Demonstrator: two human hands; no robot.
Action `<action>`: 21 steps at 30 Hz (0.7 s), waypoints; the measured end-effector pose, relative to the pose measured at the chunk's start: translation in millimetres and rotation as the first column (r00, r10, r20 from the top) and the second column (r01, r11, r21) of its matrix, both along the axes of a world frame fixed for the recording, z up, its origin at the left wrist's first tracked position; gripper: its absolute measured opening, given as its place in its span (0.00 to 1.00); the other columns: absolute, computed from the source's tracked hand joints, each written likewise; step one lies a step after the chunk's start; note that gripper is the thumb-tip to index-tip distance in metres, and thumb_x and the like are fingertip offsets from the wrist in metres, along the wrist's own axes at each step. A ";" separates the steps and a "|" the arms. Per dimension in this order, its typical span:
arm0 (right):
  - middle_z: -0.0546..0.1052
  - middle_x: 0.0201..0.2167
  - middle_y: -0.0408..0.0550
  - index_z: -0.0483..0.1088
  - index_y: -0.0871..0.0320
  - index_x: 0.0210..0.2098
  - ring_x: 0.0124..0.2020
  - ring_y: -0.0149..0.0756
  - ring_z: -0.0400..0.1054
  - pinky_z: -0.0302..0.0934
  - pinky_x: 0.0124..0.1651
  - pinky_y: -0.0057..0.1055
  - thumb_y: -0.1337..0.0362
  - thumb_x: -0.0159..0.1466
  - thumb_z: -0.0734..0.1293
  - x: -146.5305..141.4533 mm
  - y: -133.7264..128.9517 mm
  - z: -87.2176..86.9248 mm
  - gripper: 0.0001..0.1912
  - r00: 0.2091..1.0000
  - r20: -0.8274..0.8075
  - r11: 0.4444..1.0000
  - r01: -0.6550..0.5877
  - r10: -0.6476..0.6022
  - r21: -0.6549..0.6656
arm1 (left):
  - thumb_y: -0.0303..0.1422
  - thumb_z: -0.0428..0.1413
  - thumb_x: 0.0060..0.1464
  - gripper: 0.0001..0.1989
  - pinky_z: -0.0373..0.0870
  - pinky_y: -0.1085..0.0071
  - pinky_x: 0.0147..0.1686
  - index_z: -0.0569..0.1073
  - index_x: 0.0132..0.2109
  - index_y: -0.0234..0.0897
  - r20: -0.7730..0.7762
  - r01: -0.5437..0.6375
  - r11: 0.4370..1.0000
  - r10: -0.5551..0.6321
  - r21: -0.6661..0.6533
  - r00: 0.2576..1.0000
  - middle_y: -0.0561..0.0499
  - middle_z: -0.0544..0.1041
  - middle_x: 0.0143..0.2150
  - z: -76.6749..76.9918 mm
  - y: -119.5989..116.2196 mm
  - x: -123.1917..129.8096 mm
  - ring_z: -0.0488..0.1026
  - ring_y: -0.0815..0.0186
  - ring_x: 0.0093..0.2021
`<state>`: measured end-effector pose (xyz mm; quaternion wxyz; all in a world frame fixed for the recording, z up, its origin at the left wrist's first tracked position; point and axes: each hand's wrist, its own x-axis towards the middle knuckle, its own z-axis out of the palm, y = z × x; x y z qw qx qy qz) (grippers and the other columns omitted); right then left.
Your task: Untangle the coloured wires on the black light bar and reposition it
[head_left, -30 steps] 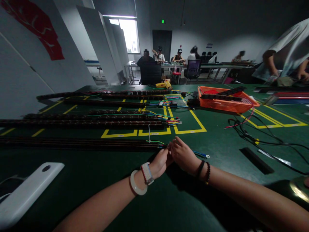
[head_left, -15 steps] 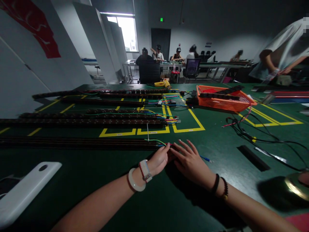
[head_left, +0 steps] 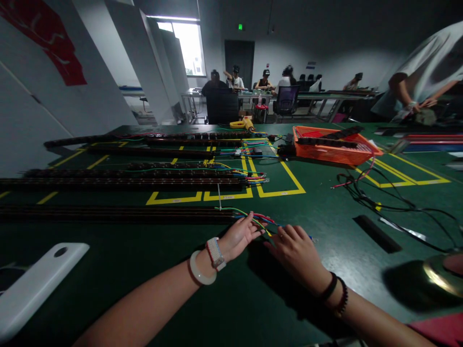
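Basket [head_left: 325,154] (orange, beyond right hand [head_left: 298,251]) holds dark strips [head_left: 327,142].

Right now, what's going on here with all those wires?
A person is handling coloured wires at the end of a long dark bundle lying on the green table. The left grip is loosely open by the wires. The right grip curls close to their ends, but whether it pinches any is hidden. A blue wire tip shows just past it.
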<state>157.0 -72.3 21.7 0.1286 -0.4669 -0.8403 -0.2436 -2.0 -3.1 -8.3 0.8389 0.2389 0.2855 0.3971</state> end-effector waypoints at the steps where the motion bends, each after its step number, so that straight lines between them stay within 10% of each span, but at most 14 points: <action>1: 0.71 0.27 0.47 0.71 0.57 0.27 0.32 0.39 0.58 0.46 0.36 0.36 0.63 0.58 0.69 -2.3 0.0 -2.7 0.06 1.000 0.016 1.000 0.014 -0.014 -0.003 | 0.34 0.49 0.60 0.10 0.64 0.60 0.53 0.70 0.39 0.31 0.002 0.001 1.000 -0.001 -0.003 1.000 0.41 0.77 0.40 0.3 -0.1 0.1 0.74 0.63 0.43; 14: 0.72 0.27 0.48 0.69 0.57 0.28 0.32 0.37 0.60 0.45 0.37 0.35 0.61 0.65 0.61 17.6 44.9 32.2 0.11 0.979 -0.144 0.989 0.144 -0.147 -0.032 | 0.38 0.54 0.56 0.13 0.64 0.64 0.53 0.74 0.39 0.31 0.025 0.051 0.998 -0.050 -0.044 0.998 0.43 0.78 0.40 7.6 -0.6 -4.0 0.74 0.64 0.42; 21: 0.72 0.29 0.48 0.73 0.56 0.33 0.34 0.37 0.63 0.50 0.37 0.32 0.56 0.64 0.62 39.6 116.9 -4.7 0.13 0.925 -0.342 0.978 0.110 -0.165 -0.176 | 0.27 0.49 0.57 0.08 0.63 0.58 0.55 0.72 0.38 0.28 0.034 0.010 0.999 -0.009 -0.051 0.999 0.39 0.77 0.39 1.0 0.7 -3.7 0.74 0.61 0.44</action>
